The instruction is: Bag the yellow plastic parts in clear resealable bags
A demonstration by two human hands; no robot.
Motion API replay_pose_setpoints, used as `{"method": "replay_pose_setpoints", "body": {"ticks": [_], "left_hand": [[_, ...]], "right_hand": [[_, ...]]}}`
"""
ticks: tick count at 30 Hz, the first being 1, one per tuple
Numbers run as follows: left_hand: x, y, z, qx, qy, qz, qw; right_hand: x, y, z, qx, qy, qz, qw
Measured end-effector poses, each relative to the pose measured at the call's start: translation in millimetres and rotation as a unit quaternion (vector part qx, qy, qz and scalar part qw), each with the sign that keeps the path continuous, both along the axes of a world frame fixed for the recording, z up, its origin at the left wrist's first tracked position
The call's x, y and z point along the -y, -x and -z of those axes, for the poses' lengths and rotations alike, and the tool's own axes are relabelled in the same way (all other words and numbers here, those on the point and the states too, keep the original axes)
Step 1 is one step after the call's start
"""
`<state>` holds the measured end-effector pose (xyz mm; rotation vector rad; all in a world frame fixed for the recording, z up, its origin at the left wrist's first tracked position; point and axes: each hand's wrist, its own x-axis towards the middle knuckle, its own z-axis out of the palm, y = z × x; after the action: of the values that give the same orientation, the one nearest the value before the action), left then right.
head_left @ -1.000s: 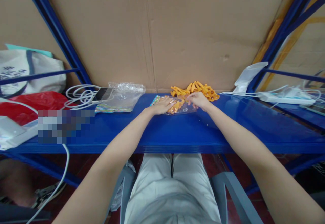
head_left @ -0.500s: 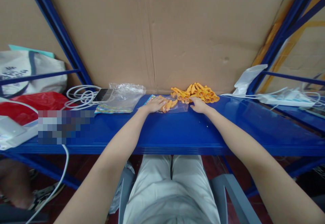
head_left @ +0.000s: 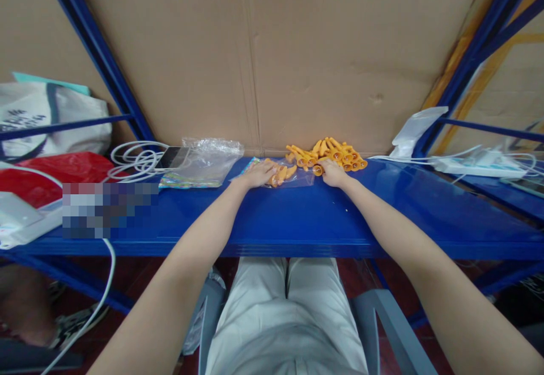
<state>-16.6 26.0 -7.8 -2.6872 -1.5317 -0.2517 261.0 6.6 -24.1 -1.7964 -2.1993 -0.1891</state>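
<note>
My left hand (head_left: 258, 174) is closed on the left part of a clear plastic bag (head_left: 304, 180) with a coloured printed edge. Inside it lie several orange, horn-shaped plastic pieces (head_left: 281, 177). To the right, my right hand (head_left: 335, 174) is closed round one orange horn-shaped piece (head_left: 317, 170), whose round hollow end points toward me. That hand touches the front of a pile of the same orange pieces (head_left: 351, 158), which rests against the cardboard. My fingers partly hide both the bag and the held piece.
Flat clear bags (head_left: 208, 168) lie at the left on the blue shelf (head_left: 293, 222), beside a phone (head_left: 172, 158) and a coiled white cable (head_left: 138, 160). A cardboard wall (head_left: 318, 52) closes the back. White power strips sit at both ends. Another person's leg (head_left: 29, 307) shows lower left.
My right hand has closed on an orange horn-shaped piece at the front of the pile, and its round end now shows beside the fingers. My left hand stays on the bag.
</note>
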Motion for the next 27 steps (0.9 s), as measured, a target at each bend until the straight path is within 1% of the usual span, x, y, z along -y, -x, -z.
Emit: {"method": "replay_pose_setpoints", "body": {"ticks": [3, 8, 12, 16, 19, 23, 27], "left_hand": [[-4.3, 1.3, 2.7, 0.008, -0.004, 0.008, 1.0], [-10.8, 3.4, 6.4, 0.024, -0.001, 0.023, 0.999], [-11.5, 3.9, 8.0, 0.038, 0.002, 0.01, 0.999], [-10.0, 3.1, 7.8, 0.03, 0.004, 0.007, 1.0], [-8.5, 2.3, 6.6, 0.02, 0.005, -0.005, 1.0], [-5.9, 1.8, 4.5, 0.007, 0.005, -0.008, 1.0], [-5.4, 2.1, 4.0, 0.002, -0.001, -0.003, 1.0]], "right_hand": [[2.5, -0.1, -1.4, 0.0, 0.0, 0.013, 1.0], [8.9, -1.9, -6.3, -0.005, -0.044, -0.011, 0.999], [3.3, -10.8, -8.7, -0.071, -0.075, -0.042, 0.994], [-6.7, -20.1, -7.3, -0.157, -0.11, -0.081, 0.978], [-12.5, -24.1, -3.5, -0.19, -0.11, -0.113, 0.969], [-17.7, -24.9, 2.4, -0.172, -0.089, -0.128, 0.973], [-20.5, -23.4, 6.5, -0.156, -0.096, -0.146, 0.972]]}}
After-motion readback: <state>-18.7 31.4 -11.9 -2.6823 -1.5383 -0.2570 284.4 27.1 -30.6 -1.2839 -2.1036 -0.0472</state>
